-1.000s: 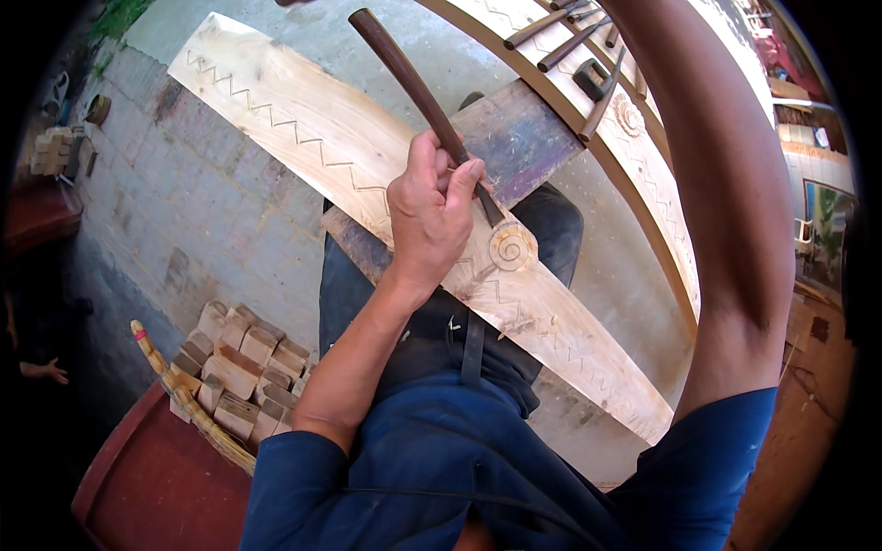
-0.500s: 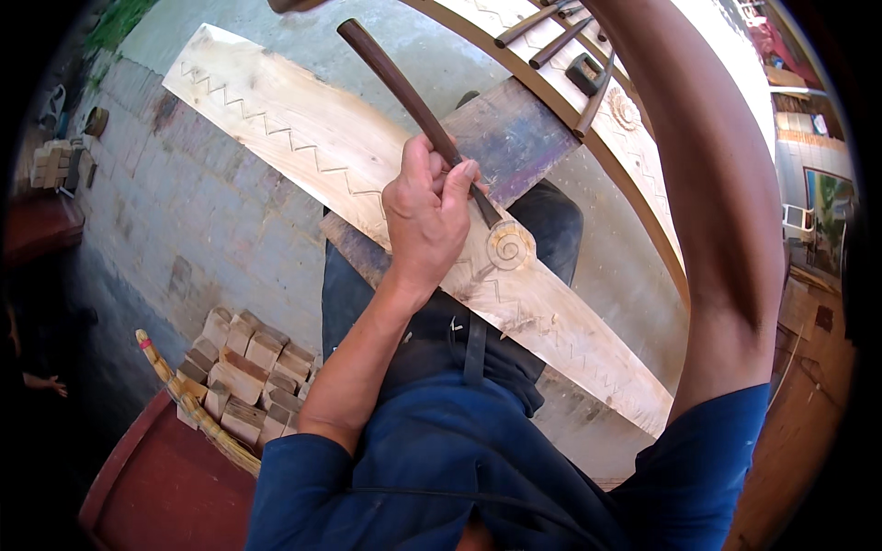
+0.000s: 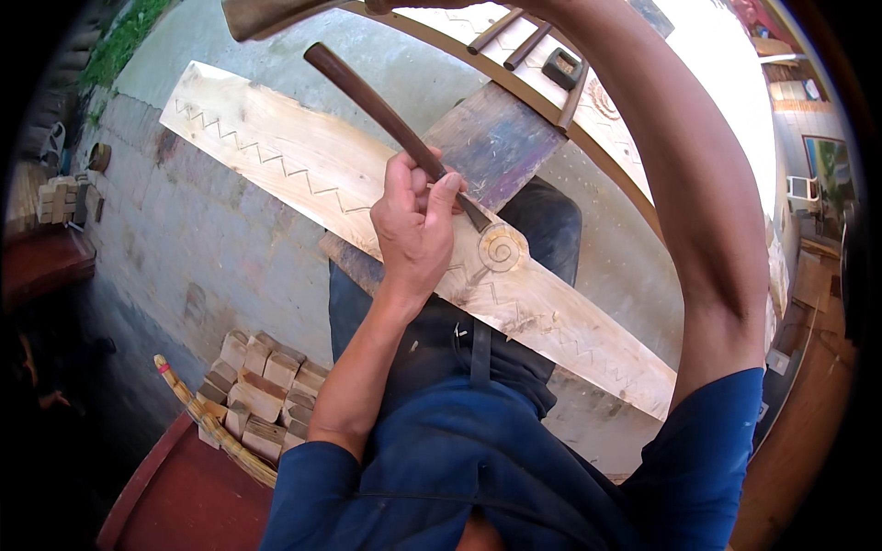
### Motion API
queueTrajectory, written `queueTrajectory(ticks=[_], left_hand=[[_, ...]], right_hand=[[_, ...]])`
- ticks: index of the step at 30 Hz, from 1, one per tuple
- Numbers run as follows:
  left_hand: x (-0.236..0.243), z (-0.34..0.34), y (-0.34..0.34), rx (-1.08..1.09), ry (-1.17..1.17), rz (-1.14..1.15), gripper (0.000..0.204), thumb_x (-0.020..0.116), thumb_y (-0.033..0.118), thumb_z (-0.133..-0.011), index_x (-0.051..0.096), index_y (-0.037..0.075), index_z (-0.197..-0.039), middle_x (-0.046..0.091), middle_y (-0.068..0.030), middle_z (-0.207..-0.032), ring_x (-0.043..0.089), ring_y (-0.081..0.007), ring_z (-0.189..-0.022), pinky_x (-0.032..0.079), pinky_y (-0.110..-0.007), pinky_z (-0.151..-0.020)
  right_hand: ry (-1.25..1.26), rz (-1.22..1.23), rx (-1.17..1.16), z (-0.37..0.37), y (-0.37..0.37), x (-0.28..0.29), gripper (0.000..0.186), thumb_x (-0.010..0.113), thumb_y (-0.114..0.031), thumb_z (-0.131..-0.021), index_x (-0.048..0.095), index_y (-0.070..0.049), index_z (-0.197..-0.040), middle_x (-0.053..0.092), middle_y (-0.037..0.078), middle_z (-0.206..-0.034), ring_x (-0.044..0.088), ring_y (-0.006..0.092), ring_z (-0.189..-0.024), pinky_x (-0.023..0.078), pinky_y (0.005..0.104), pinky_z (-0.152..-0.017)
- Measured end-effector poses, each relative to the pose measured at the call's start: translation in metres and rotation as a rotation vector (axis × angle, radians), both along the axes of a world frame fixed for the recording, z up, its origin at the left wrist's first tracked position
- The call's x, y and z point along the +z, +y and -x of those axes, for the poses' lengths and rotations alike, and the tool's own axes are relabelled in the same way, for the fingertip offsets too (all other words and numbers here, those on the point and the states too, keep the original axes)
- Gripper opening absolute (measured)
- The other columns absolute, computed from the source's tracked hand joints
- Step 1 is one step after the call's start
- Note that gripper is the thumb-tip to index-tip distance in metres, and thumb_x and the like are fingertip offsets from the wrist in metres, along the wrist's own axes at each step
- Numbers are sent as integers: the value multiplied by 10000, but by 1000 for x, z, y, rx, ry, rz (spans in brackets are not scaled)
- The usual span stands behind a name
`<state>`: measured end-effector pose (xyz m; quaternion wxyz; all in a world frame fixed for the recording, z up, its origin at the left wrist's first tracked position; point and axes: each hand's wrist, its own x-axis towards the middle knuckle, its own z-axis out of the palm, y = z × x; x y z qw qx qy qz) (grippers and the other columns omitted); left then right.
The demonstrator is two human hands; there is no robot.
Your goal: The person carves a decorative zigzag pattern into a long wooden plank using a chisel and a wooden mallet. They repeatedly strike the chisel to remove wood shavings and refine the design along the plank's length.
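Note:
My left hand is closed around a chisel with a long dark handle, held slanting. The chisel's lower end meets the edge of a round spiral carving on a long pale wooden board. Zigzag grooves run along the board, which lies across my lap. My right arm is raised and bent over toward the top edge. There a wooden mallet shows in part, gripped by my right hand, whose fingers are mostly cut off by the picture's edge.
A worn plank supports the board. Several chisels and a dark square block lie on a bright work surface beyond. Stacked wood blocks sit by a cane handle and a red surface at lower left.
The mallet has come further into view at the top left, as my right arm shifted left. My left hand keeps its grip on the chisel at the spiral; the whole view has shifted slightly.

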<state>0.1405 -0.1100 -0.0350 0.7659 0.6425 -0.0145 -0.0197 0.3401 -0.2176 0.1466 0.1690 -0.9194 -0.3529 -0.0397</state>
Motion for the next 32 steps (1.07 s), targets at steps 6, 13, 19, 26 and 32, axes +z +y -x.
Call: queueTrajectory(ticks=[6, 13, 19, 26, 32], left_hand=[[12, -19, 3, 43, 69, 148, 284, 616, 56, -1093, 513, -45, -1338, 711, -86, -940, 704, -124, -788, 611, -265, -704], [2, -30, -4, -21, 80, 45, 290, 642, 50, -1057, 566, -49, -1319, 733, -67, -873, 674, -94, -724, 593, -255, -651], [2, -30, -5, -50, 55, -33, 280, 649, 40, -1043, 575, -53, -1295, 749, -80, -835, 702, -95, -729, 600, -260, -637], [4, -32, -3, -142, 42, -116, 297, 620, 80, -1085, 538, -48, -1340, 725, -79, -913, 692, -95, -784, 594, -234, -690], [4, -33, -2, -141, 35, -165, 326, 627, 95, -1085, 540, -39, -1368, 729, -72, -902, 693, -94, -786, 592, -226, -691]], right_hand=[[139, -293, -138, 6, -20, -6, 428, 654, -40, -797, 746, -22, -1214, 766, 261, -994, 743, 388, -956, 572, 446, -856], [204, -127, -151, 17, -33, 1, 481, 661, -46, -804, 736, -20, -1278, 784, 244, -1039, 755, 368, -974, 583, 433, -887], [192, -179, -181, 10, -40, -16, 469, 648, -36, -822, 734, -26, -1283, 784, 245, -1052, 755, 365, -984, 586, 431, -898], [102, -193, -213, -5, -41, -21, 527, 726, -77, -788, 742, -51, -1314, 794, 212, -1026, 754, 338, -959, 586, 421, -878], [110, 0, -333, -7, -40, 1, 604, 808, -186, -771, 749, -109, -1367, 802, 174, -997, 751, 287, -925, 585, 414, -874]])
